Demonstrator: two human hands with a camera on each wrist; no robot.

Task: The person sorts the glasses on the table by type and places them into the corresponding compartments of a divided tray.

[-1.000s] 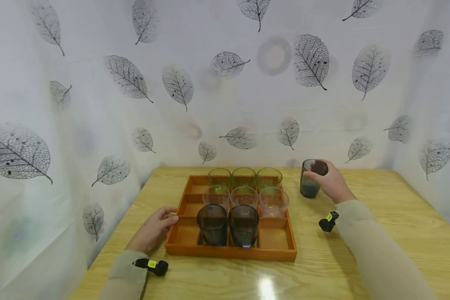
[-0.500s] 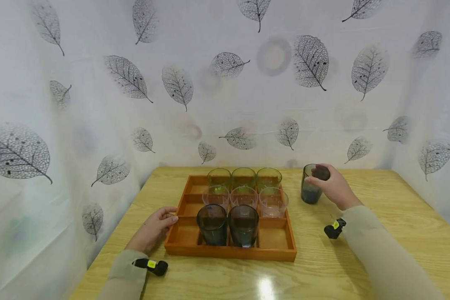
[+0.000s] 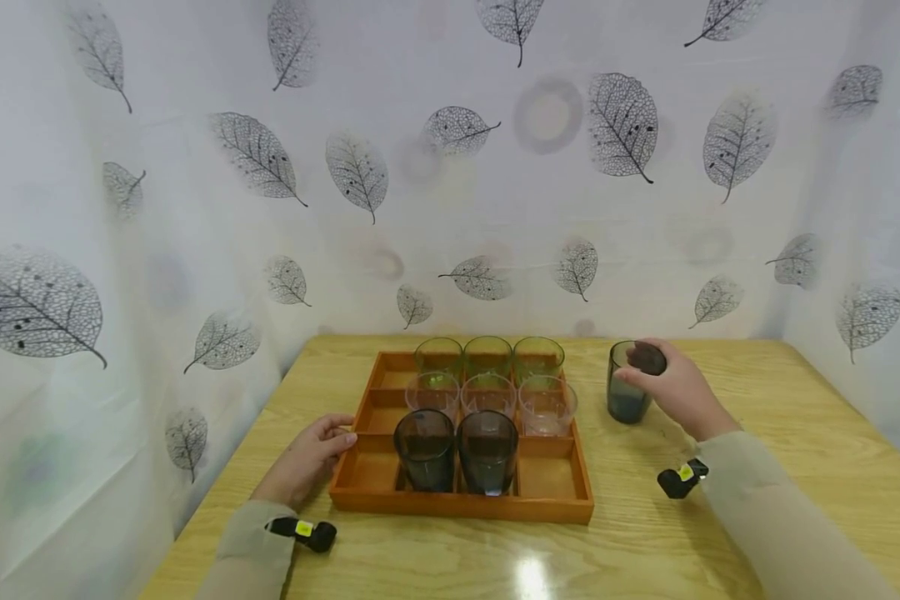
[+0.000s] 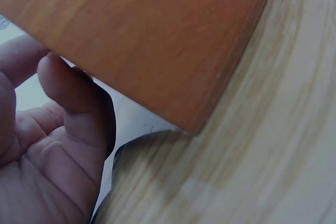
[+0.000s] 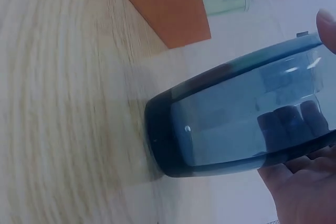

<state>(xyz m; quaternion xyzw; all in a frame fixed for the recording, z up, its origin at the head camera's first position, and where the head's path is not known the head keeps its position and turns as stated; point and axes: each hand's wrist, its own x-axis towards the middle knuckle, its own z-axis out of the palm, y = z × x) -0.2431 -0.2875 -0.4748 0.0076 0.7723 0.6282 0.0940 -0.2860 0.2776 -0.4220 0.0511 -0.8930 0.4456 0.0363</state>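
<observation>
On the right of the head view, my right hand holds a dark smoky glass upright near its rim, thumb on the near side and fingers round the far side. In the right wrist view the glass's thick base is at or just over the tabletop; I cannot tell which. My left hand touches the left wall of an orange-brown wooden tray, its fingertips against the wall. Two similar dark glasses stand in the tray's front row. Behind them are three clear glasses, then three green glasses.
The tray lies on a light wood-grain table and is split by thin dividers. A white curtain printed with grey leaves hangs behind the table and at both sides. Black cameras are strapped at both wrists.
My right hand has brought the dark glass nearer to me and slightly to the right. My left hand, the tray and the glasses in it have stayed in place.
</observation>
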